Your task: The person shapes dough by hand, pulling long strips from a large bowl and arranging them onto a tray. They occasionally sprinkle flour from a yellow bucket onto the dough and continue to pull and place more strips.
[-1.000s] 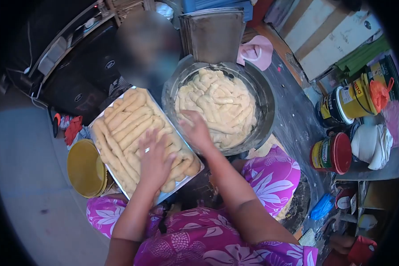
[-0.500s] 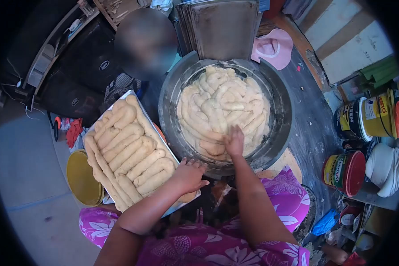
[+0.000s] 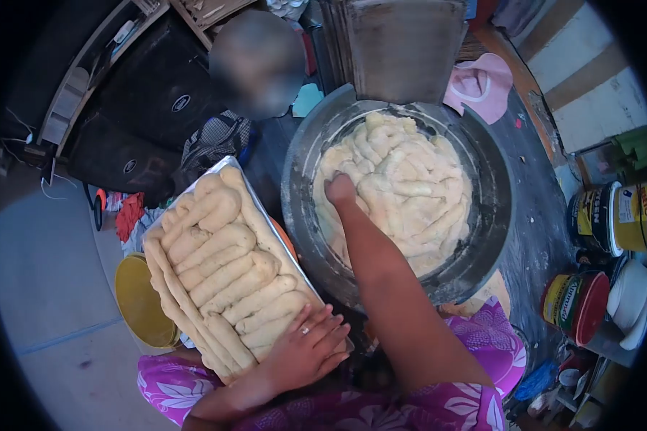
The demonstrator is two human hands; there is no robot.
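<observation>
My right hand (image 3: 340, 188) reaches into a wide black basin (image 3: 503, 208) and is curled against the left side of the floured dough (image 3: 410, 188) piled in it; the fingertips are hidden. The dough lies in thick, tangled ropes. On my left, a foil-coloured metal tray (image 3: 274, 228) slants across, holding thick dough rolls (image 3: 230, 269) laid side by side, with long ones along its edges. My left hand (image 3: 310, 346), a ring on one finger, rests with fingers stretched out over the tray's near right corner, touching the rolls there.
Behind the basin stand stacked dark baking trays (image 3: 402, 54), with a pink cap (image 3: 479, 87) beside them. A person (image 3: 255, 65) is at the back. A yellow bucket (image 3: 145, 298) stands left, a red-lidded tub (image 3: 591, 307) and more buckets right.
My right hand has moved from the basin's near side to the dough's left edge. My left hand has shifted down over the tray corner. The view has shifted slightly.
</observation>
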